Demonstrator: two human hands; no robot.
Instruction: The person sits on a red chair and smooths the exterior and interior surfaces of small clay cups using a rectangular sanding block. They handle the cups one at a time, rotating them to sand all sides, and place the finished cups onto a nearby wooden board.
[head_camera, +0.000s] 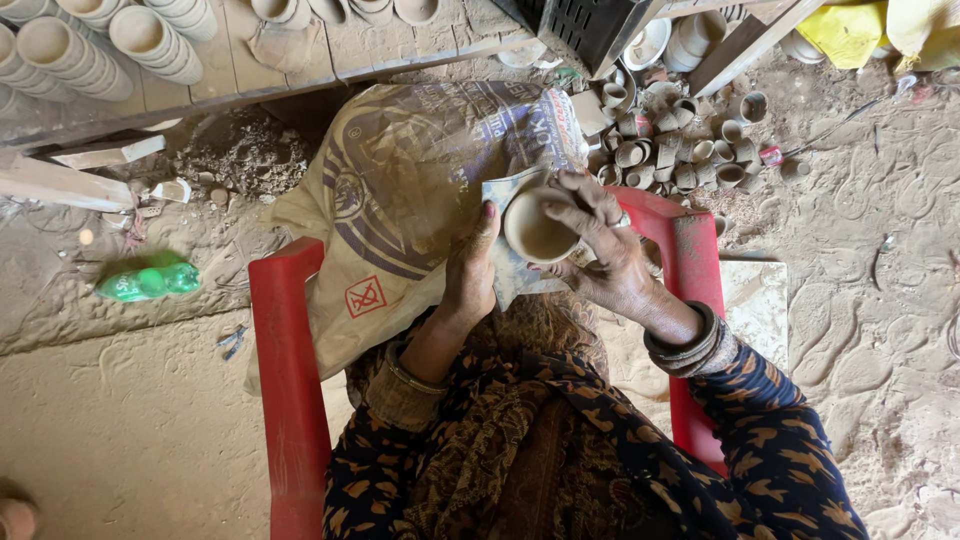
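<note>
Clay cup (535, 225), unfired and tan, held mouth-up over the lap, just in front of a printed sack (400, 190) draped across the knees. Right hand (605, 255) curled around the cup from the side, fingers (580, 205) bent over its rim, gripping it. Left hand (472, 270) closed on a pale cloth (505, 265), pressing it against the cup's near wall; thumb upright beside the rim. Person seated in a red plastic chair (285, 380), patterned sleeves, bangles at both wrists. Dirt floor (120, 420) around. Heap of small clay cups (670, 140) lies beyond the right hand, well apart. Stacked cups (90, 45) on a wooden shelf upper left. Green plastic bottle (148, 282) lies on the floor, left.
</note>
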